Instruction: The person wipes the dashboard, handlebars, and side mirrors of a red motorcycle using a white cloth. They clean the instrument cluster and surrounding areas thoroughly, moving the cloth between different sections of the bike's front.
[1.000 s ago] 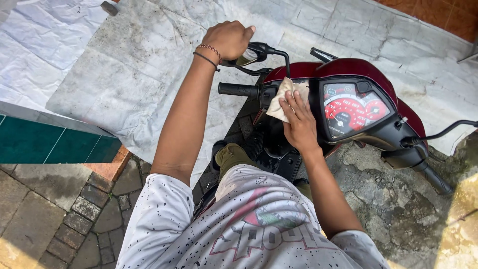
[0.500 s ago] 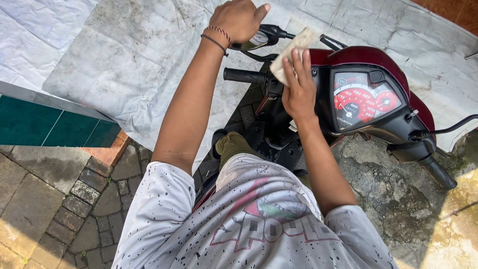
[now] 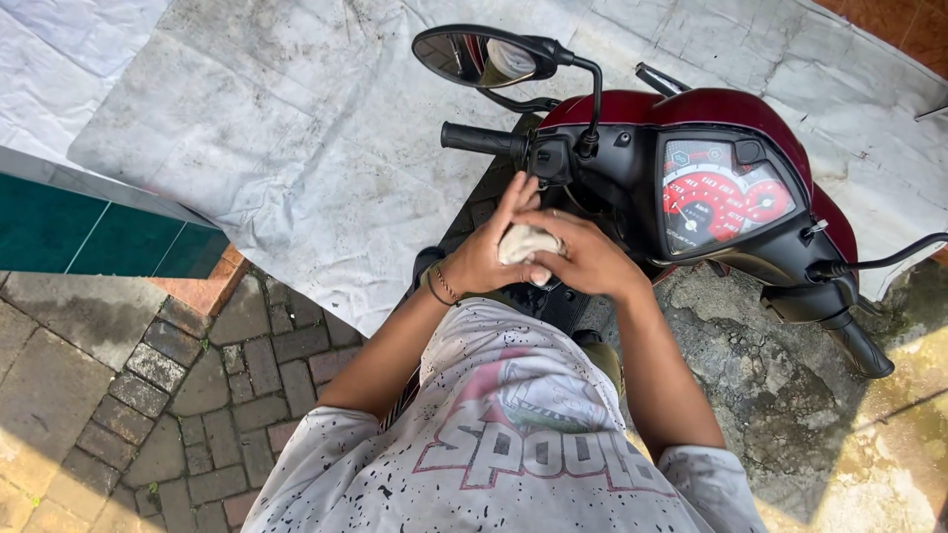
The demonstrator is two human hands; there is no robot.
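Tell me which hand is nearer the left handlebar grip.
Left. The left hand, fingers raised, is just below the left handlebar grip; the right hand sits farther right, both holding the cloth.

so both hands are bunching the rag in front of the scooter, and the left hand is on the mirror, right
Not quite. In the head view the left hand is off the mirror; it meets the right hand around the rag in front of the scooter.

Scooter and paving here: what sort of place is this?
Likely an outdoor yard or driveway beside a house. A dark red scooter stands on brick paving, with cracked concrete and a stained white sheet spread on the ground in sunlight.
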